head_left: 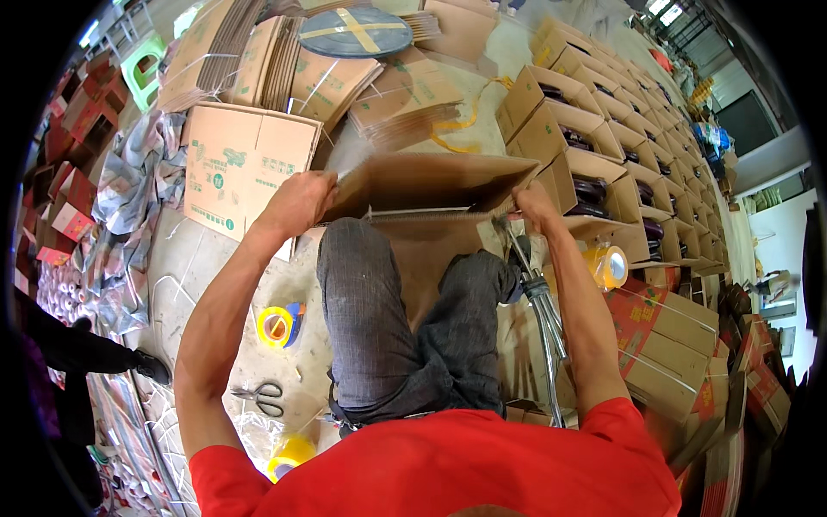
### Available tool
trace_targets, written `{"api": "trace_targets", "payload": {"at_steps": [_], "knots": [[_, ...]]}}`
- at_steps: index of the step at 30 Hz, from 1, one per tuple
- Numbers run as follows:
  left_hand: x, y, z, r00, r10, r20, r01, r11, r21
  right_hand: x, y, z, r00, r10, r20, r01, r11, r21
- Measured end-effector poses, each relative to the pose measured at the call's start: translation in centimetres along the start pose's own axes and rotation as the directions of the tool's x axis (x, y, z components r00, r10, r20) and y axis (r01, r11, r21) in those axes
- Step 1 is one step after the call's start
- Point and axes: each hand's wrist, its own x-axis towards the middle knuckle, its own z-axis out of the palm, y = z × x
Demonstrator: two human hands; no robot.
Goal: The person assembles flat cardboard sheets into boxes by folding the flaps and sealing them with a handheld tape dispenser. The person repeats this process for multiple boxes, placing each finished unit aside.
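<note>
Across my knees stands a brown cardboard box (pixel 435 178), partly spread so that its dark inside shows. My left hand (pixel 303 202) is closed on its left end, and my right hand (pixel 536 205) grips the right end. Just beyond my left hand leans a stack of folded cartons (pixel 245 164) with green print. On the floor left of my legs lie a yellow and blue tape dispenser (pixel 279 327) and black-handled scissors (pixel 262 399). A roll of yellow tape (pixel 291 453) is close to my body. Another tape roll (pixel 608 266) sits beside my right forearm.
Rows of open boxes with dark purple eggplants (pixel 591 191) fill the far right. More folded cartons (pixel 405 95) and a round grey lid (pixel 355 33) lie ahead. Metal rods (pixel 544 319) stand by my right leg. Another person's shoe (pixel 152 367) is at left, near a crumpled sheet (pixel 129 202).
</note>
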Motion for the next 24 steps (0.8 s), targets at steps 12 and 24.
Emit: {"api": "trace_targets", "payload": {"at_steps": [12, 24], "knots": [[5.6, -4.9, 3.9, 0.885, -0.367, -0.286, 0.352, 0.93, -0.104, -5.2, -8.2, 7.8, 0.97, -0.117, 0.214, 0.244, 0.517, -0.821], [9.2, -1.2, 7.0, 0.972, -0.209, -0.107, 0.219, 0.971, 0.091, 2.9, -5.3, 11.5, 0.807, 0.009, 0.591, 0.356, 0.791, -0.498]]}}
